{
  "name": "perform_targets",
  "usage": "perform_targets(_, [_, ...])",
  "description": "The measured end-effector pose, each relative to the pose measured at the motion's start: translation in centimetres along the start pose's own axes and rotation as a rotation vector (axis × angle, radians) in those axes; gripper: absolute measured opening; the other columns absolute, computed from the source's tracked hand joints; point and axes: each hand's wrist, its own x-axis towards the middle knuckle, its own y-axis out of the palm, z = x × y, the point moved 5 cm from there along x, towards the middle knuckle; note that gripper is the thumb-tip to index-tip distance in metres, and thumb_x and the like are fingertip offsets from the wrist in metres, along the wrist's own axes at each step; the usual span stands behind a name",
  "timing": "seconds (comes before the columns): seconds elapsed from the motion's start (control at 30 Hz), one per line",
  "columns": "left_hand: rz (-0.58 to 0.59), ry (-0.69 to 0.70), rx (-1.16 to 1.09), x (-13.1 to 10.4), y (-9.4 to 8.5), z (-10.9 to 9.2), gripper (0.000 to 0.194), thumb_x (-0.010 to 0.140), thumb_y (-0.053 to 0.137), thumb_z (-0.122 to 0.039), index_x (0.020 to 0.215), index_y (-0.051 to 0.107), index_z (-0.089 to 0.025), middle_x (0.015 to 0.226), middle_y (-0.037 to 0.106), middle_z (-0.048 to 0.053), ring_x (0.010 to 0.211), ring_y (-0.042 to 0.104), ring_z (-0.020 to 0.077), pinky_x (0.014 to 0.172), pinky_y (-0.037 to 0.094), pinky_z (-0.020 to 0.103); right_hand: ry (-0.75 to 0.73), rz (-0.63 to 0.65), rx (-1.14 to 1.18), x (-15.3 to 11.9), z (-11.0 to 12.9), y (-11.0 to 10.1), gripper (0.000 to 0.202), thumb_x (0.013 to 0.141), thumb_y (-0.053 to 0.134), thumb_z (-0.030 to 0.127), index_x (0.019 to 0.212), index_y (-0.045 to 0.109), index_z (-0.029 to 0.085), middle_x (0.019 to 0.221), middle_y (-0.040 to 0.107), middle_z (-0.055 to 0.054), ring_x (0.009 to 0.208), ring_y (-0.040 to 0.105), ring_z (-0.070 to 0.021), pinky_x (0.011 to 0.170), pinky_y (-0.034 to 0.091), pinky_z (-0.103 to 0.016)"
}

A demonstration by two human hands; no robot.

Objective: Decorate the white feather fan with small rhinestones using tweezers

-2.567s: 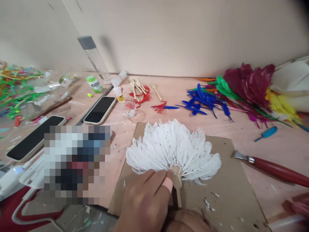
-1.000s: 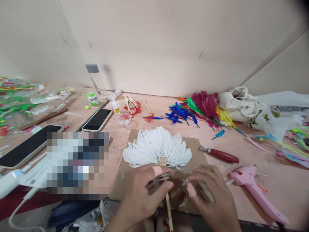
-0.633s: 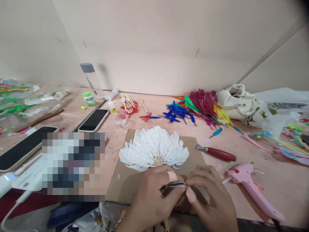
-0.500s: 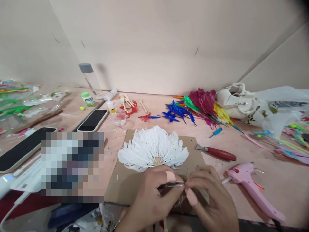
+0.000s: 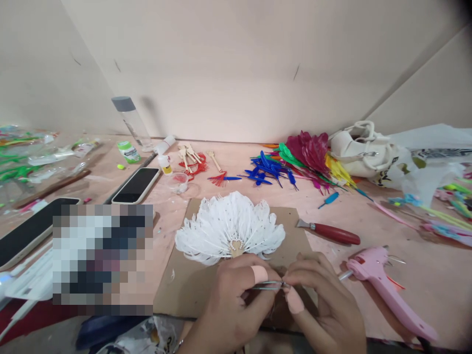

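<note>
My left hand (image 5: 243,295) is closed around slim metal tweezers (image 5: 268,285), whose tips point right. Those tips meet the fingertips of my right hand (image 5: 324,300), pinched on something too small to make out. Finger covers (image 5: 260,274) wrap a finger of my left hand and the thumb of my right. Just beyond both hands, a white feather fan (image 5: 230,223) lies spread on a brown cardboard sheet (image 5: 291,226). A heart of pearl-like beads (image 5: 236,244) sits at its base. The fan's handle end is hidden behind my left hand.
To the right lie a red-handled blade tool (image 5: 335,233) and a pink glue gun (image 5: 391,290). Coloured feathers (image 5: 265,169), a white bag (image 5: 363,152) and small tasselled sticks (image 5: 190,157) line the back. Phones (image 5: 136,185) and a clear bottle (image 5: 132,123) are at left.
The view has shifted slightly, so the table things sit a little further left. Both hands keep their pinch, with the tweezers still at the right fingertips.
</note>
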Motion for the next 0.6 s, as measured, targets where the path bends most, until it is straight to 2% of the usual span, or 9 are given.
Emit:
perform_targets(0.23, [-0.006,0.033,0.059,-0.1,0.0,0.0,0.021,0.095,0.065,-0.009,0.084,0.078,-0.02,0.079,0.077,0.001,0.069,0.069,0.0128,0.063,0.05,0.023,0.064,-0.052,0.03,-0.2,-0.4,-0.3,0.01,0.101,0.064,0.02,0.094,0.066,0.027,0.085,0.071,0.005,0.082,0.067,-0.0125,0.079,0.052,-0.03])
perform_targets(0.4, [-0.008,0.121,0.327,-0.5,0.4,0.4,0.022,0.096,0.058,-0.007,0.087,0.075,-0.019,0.082,0.075,0.004,0.071,0.07,0.0168,0.063,0.052,0.027,0.133,-0.163,0.096,-0.8,-0.9,-0.7,0.01,0.1,0.064,0.018,0.094,0.066,0.026,0.087,0.067,0.0,0.087,0.065,-0.0157,0.074,0.055,-0.027])
perform_targets(0.5, [0.0,0.17,0.488,-0.5,0.8,0.8,0.024,0.092,0.056,-0.004,0.091,0.075,-0.019,0.084,0.076,0.005,0.073,0.072,0.0198,0.063,0.053,0.029,0.158,-0.185,0.123,-0.9,-1.1,-0.8,0.009,0.099,0.065,0.017,0.095,0.066,0.025,0.087,0.065,0.0,0.088,0.064,-0.0155,0.072,0.056,-0.025])
perform_targets(0.6, [0.012,0.194,0.56,-0.5,1.1,1.0,0.031,0.087,0.055,-0.002,0.099,0.077,-0.02,0.089,0.08,0.006,0.075,0.075,0.0222,0.062,0.054,0.03,0.157,-0.191,0.128,-0.8,-1.1,-0.8,0.009,0.099,0.066,0.017,0.094,0.065,0.025,0.087,0.065,0.0,0.087,0.064,-0.0151,0.073,0.057,-0.024])
